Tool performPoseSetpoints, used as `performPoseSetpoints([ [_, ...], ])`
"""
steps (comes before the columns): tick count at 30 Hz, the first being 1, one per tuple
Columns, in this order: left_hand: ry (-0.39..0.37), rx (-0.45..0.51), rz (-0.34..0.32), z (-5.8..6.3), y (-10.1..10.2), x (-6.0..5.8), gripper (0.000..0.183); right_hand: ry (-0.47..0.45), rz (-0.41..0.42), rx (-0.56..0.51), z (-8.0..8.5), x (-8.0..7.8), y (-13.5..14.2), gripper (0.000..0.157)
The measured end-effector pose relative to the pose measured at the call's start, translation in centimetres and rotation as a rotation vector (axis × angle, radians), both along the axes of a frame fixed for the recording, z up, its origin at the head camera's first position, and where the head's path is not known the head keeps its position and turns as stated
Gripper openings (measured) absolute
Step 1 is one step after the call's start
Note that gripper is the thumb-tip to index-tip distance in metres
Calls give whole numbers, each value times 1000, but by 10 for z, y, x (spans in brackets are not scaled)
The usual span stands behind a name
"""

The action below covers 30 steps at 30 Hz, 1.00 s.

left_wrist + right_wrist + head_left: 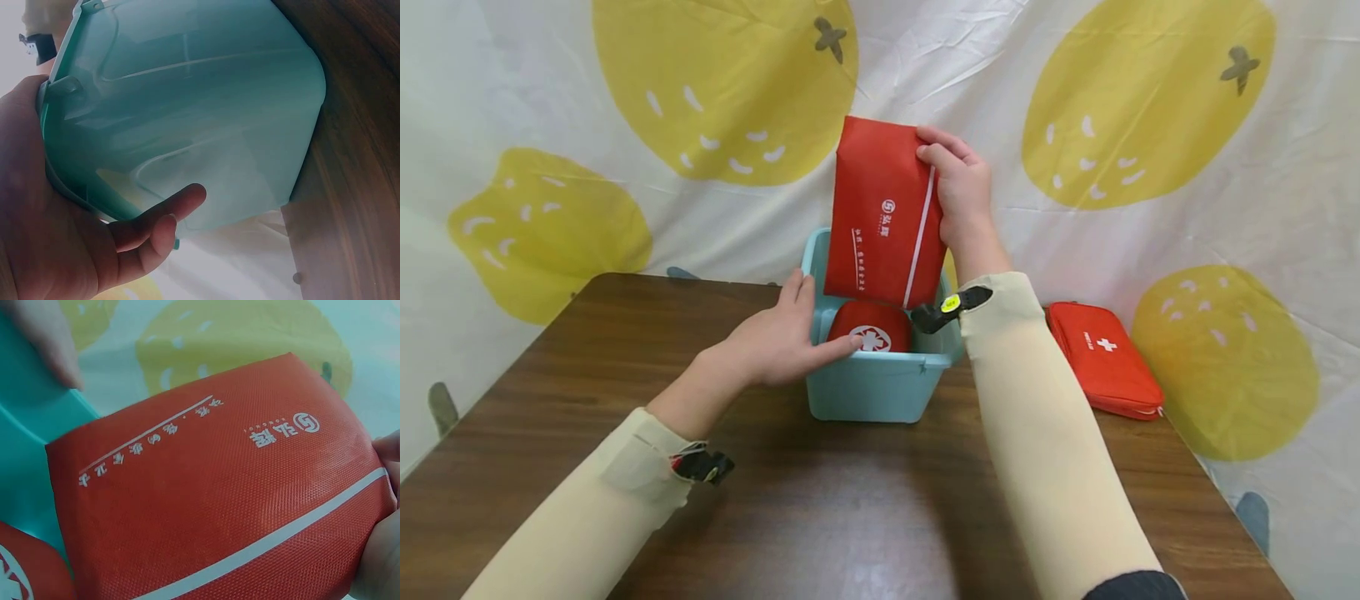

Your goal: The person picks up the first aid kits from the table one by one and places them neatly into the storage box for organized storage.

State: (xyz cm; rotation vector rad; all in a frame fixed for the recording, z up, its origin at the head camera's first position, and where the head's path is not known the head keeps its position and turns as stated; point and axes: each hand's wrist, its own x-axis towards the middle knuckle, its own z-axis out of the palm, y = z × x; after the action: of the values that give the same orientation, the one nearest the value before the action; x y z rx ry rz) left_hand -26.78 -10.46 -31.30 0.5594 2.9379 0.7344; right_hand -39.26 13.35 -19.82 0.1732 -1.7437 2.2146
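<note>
My right hand (964,187) pinches the upper right edge of a flat red pouch (880,192) with a white stripe and white lettering. The pouch hangs upright over a light teal plastic bin (868,392), its lower edge at the opening. Inside the bin lies a second red item (859,315) bearing a round white emblem, partly hidden by the pouch. At the bin's left side is my left hand (771,337), fingers extended along the outer wall and thumb over the front rim; the left wrist view shows the fingers (165,212) beside that wall.
A red first aid case (1105,358) with a white cross lies on the brown wooden table (865,508), right of the bin. Behind the table hangs a white cloth (940,50) printed with yellow fruit.
</note>
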Motion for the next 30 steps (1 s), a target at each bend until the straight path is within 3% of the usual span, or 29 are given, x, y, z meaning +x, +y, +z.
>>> performPoseSetpoints([
  [13, -5, -6, -8, 1, 2, 4, 126, -120, 26, 142, -34, -4, -14, 24],
  [26, -10, -2, -10, 4, -5, 6, 127, -224, 114, 295, -45, 0, -23, 26],
  [30, -4, 1, -9, 2, -5, 6, 125, -263, 114, 394, -49, 1, -22, 29],
])
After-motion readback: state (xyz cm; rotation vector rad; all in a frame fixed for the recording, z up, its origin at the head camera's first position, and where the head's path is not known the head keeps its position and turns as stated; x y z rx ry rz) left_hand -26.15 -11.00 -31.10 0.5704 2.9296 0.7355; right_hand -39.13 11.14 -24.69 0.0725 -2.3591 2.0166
